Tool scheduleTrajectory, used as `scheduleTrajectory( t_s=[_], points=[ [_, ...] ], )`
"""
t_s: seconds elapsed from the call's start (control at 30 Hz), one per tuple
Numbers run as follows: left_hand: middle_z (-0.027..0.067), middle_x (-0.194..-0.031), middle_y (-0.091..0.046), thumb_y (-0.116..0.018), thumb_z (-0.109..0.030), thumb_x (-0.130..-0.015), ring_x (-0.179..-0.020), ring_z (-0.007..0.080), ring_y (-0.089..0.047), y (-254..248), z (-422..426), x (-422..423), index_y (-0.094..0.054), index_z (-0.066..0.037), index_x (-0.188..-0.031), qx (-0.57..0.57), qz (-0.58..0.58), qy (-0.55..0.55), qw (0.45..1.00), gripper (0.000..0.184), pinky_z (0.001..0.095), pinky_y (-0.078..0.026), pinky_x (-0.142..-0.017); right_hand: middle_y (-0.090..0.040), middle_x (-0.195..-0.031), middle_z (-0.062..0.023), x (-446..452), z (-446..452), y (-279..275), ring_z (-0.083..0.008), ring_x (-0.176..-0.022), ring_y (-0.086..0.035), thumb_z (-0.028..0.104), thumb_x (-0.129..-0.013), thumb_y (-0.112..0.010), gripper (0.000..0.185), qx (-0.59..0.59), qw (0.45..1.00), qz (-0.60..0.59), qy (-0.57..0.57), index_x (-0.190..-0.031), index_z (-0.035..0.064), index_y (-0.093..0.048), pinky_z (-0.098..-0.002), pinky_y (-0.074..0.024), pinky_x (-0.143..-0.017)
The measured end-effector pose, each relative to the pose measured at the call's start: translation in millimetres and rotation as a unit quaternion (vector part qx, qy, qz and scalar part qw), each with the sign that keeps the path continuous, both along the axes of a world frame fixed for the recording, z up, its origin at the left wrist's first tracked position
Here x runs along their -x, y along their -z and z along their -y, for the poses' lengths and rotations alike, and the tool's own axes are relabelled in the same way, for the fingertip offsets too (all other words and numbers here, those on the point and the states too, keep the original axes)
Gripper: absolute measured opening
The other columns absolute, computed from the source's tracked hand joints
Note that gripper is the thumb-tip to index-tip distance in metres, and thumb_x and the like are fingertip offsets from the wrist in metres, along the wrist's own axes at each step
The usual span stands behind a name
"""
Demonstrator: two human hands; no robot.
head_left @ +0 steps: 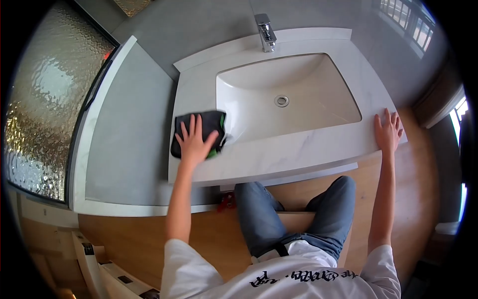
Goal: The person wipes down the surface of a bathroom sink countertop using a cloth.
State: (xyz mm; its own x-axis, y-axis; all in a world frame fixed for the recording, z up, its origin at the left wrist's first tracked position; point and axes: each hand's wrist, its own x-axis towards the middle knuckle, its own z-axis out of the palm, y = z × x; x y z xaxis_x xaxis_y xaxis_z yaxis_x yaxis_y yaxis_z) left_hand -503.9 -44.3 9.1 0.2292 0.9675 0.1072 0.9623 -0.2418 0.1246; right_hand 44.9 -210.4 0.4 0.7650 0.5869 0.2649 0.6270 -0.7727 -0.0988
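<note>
My left hand [194,144] lies flat with its fingers spread on a dark cloth with green edging [214,121], pressing it against the countertop left of the basin. The cloth reaches the basin's lower left rim. At the far right, my right hand [388,130] rests palm down on the front corner of the white marbled countertop [279,145], fingers stretched out and holding nothing. Between the hands is the white sink basin [298,84], with a round metal drain [282,100] in its bottom. Behind it stands a chrome faucet [266,34].
A grey half wall with a pale ledge [77,169] borders the counter on the left, beside a textured glass panel [45,99]. My knees are under the counter's front edge, above a wooden floor [413,184]. Boxes [117,279] stand at the lower left.
</note>
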Motion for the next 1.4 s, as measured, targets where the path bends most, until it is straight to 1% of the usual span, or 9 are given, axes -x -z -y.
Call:
scheduleTrajectory(
  t_s=[0.13,0.3,0.4,0.6,0.73,0.83,0.93,1.17,1.4],
  points=[
    [0.0126,-0.159,-0.019,-0.055,-0.056,-0.089,-0.144,0.0476,-0.013,-5.7,89.9,0.8,-0.026,-0.009,-0.151,-0.01,0.004,0.027,1.0,0.083,0.0696,-0.009,-0.109,-0.03,-0.155,-0.0141,-0.7,2.1,0.2,-0.0296,-0.146,-0.023,0.054,-0.094,-0.044,0.062,0.018,1.0,-0.001,0.0,-0.145,0.0186,-0.042,-0.0538,-0.0171,-0.116],
    [0.0139,-0.159,-0.017,-0.054,-0.057,-0.09,-0.143,0.0489,-0.011,-11.4,111.8,-16.1,-0.024,-0.009,-0.152,0.024,-0.013,-0.031,0.999,0.084,0.0701,-0.009,-0.109,-0.03,-0.155,-0.0133,-5.6,-0.6,4.6,-0.0286,-0.146,-0.022,0.054,-0.094,-0.044,0.063,0.025,1.0,0.005,0.0,-0.147,0.0201,-0.039,-0.0539,-0.0164,-0.116],
    [0.0163,-0.16,-0.014,-0.053,-0.062,-0.088,-0.144,0.05,-0.007,-22.3,76.3,-21.7,-0.019,-0.009,-0.153,0.069,-0.014,-0.055,0.996,0.09,0.0697,-0.008,-0.109,-0.03,-0.156,-0.0114,-3.6,-1.5,1.2,-0.0274,-0.146,-0.022,0.053,-0.094,-0.044,0.062,0.029,1.0,0.001,0.009,-0.147,0.0214,-0.039,-0.0536,-0.0159,-0.116],
    [0.0194,-0.159,-0.014,-0.047,-0.077,-0.08,-0.143,0.0526,-0.005,-5.0,-52.0,-34.2,-0.018,-0.006,-0.153,0.039,0.005,-0.117,0.992,0.106,0.0724,-0.002,-0.107,-0.03,-0.156,-0.0094,-12.5,-1.5,8.9,-0.0261,-0.146,-0.022,0.054,-0.093,-0.044,0.061,0.039,0.999,0.012,0.017,-0.147,0.0246,-0.039,-0.0534,-0.0155,-0.116],
    [0.0167,-0.16,-0.012,-0.04,-0.08,-0.081,-0.144,0.0497,-0.006,-8.5,-120.8,-53.7,-0.017,-0.007,-0.154,0.047,0.005,-0.178,0.983,0.106,0.0703,-0.003,-0.109,-0.03,-0.156,-0.0082,-15.5,-1.0,12.5,-0.0246,-0.146,-0.022,0.054,-0.093,-0.045,0.061,0.021,0.999,0.018,0.018,-0.147,0.0246,-0.039,-0.0513,-0.0148,-0.117],
    [0.0164,-0.161,-0.011,-0.042,-0.082,-0.077,-0.144,0.0495,-0.005,-8.4,-165.4,-61.0,-0.016,-0.006,-0.154,0.058,0.011,-0.194,0.979,0.112,0.0697,-0.003,-0.11,-0.032,-0.156,-0.007,-16.2,-0.2,12.5,-0.0224,-0.146,-0.023,0.053,-0.093,-0.046,0.06,0.016,0.999,0.018,0.024,-0.145,0.0251,-0.041,-0.0476,-0.0146,-0.117],
    [0.0171,-0.161,-0.01,-0.045,-0.081,-0.076,-0.145,0.0491,-0.003,-8.3,-197.5,-67.6,-0.015,-0.005,-0.154,0.06,0.027,-0.194,0.979,0.113,0.0704,-0.001,-0.109,-0.033,-0.155,-0.0072,-24.5,4.2,20.4,-0.0233,-0.145,-0.024,0.052,-0.094,-0.046,0.057,0.003,0.999,0.033,0.011,-0.145,0.0252,-0.043,-0.0452,-0.0147,-0.117],
    [0.0142,-0.161,-0.009,-0.037,-0.087,-0.076,-0.145,0.0465,-0.006,-8.9,-264.6,-63.3,-0.014,-0.005,-0.154,0.059,0.026,-0.225,0.972,0.116,0.068,-0.003,-0.111,-0.035,-0.154,-0.0081,-36.6,11.9,28.1,-0.0258,-0.144,-0.027,0.049,-0.094,-0.048,0.056,-0.01,0.998,0.06,-0.013,-0.143,0.0236,-0.045,-0.0448,-0.0153,-0.117],
    [0.0181,-0.159,-0.015,-0.037,-0.086,-0.078,-0.145,0.0468,-0.01,-2.1,-286.1,-47.0,-0.019,-0.004,-0.152,0.037,0.006,-0.168,0.985,0.112,0.0684,-0.006,-0.111,-0.036,-0.153,-0.0089,-37.5,16.8,26.7,-0.0261,-0.144,-0.029,0.049,-0.094,-0.048,0.055,-0.024,0.997,0.064,-0.039,-0.142,0.023,-0.046,-0.0455,-0.0155,-0.117]
  ],
)
